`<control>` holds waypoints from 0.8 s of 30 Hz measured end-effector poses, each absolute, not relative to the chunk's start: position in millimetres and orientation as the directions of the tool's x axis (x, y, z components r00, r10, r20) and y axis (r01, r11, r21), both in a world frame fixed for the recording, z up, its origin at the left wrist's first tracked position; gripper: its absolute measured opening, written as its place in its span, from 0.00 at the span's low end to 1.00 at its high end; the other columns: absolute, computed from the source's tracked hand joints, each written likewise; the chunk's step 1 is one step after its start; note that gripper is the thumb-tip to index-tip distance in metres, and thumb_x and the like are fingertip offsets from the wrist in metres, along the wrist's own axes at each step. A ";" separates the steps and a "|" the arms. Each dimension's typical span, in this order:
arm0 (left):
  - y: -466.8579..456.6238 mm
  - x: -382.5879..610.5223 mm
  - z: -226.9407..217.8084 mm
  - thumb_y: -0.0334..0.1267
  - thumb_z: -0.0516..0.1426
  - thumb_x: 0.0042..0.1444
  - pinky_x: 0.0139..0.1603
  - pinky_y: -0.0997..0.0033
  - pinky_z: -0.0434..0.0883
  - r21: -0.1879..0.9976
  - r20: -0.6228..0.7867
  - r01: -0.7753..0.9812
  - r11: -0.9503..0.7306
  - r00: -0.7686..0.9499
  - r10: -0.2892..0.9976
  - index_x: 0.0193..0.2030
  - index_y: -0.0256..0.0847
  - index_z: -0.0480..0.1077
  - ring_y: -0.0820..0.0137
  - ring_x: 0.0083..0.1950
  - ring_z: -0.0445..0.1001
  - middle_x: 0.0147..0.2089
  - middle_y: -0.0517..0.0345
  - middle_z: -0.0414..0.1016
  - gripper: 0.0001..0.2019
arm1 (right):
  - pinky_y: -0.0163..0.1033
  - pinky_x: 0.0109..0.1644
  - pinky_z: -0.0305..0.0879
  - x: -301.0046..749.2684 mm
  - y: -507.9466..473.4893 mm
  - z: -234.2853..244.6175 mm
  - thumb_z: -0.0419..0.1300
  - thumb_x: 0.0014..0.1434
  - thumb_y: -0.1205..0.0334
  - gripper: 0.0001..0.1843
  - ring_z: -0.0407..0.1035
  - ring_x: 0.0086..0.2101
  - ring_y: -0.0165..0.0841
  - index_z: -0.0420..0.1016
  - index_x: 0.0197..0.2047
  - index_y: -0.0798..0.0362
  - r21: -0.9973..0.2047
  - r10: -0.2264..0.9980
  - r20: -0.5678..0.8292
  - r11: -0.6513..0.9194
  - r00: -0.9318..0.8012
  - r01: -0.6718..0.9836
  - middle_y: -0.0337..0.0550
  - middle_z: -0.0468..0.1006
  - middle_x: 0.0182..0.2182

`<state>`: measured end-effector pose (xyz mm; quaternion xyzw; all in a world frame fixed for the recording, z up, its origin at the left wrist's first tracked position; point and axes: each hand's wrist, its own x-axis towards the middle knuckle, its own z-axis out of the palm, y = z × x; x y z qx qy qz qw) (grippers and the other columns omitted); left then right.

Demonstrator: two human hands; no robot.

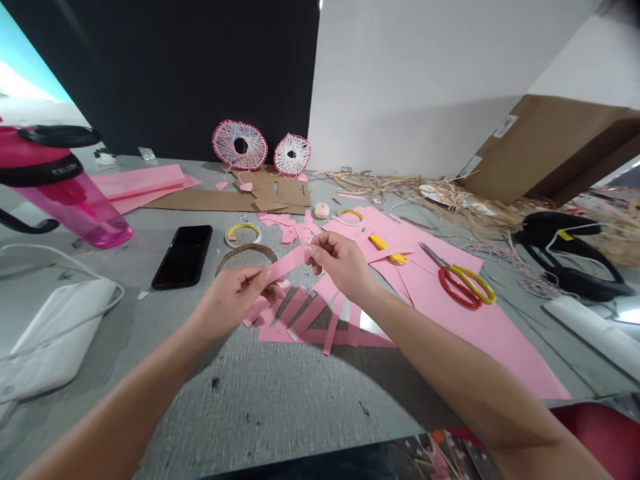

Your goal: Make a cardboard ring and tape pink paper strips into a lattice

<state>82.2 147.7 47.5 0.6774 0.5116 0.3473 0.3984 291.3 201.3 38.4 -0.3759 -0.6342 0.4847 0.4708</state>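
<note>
Between my hands a pink paper strip (289,263) is held up over the table. My left hand (243,290) grips its near end between thumb and fingers. At the other end, my right hand (336,260) pinches the strip with thumb and forefinger. Just behind my left hand lies a brown ring (250,250), partly covered by the fingers. Below the hands, several cut pink strips (310,312) lie loosely over one another. Small pink scraps (287,230) are scattered beyond the hands.
Scissors (463,283) and a yellow cutter (387,248) lie on a large pink sheet (480,340) at right. A tape roll (243,235), black phone (183,257), pink bottle (75,193) and white power bank (63,340) are at left. A cardboard box (545,150) stands back right.
</note>
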 end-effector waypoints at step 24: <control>162.0 72.9 36.0 0.41 0.53 0.63 0.21 0.75 0.61 0.779 0.491 0.533 -0.331 -0.190 0.850 0.31 0.41 0.72 0.75 0.19 0.62 0.18 0.64 0.63 0.12 | 0.35 0.30 0.70 307.5 234.0 1.2 0.52 0.67 0.63 0.14 0.73 0.24 0.29 0.78 0.43 0.56 -0.813 0.946 0.267 0.324 -0.185 0.485 0.42 0.80 0.28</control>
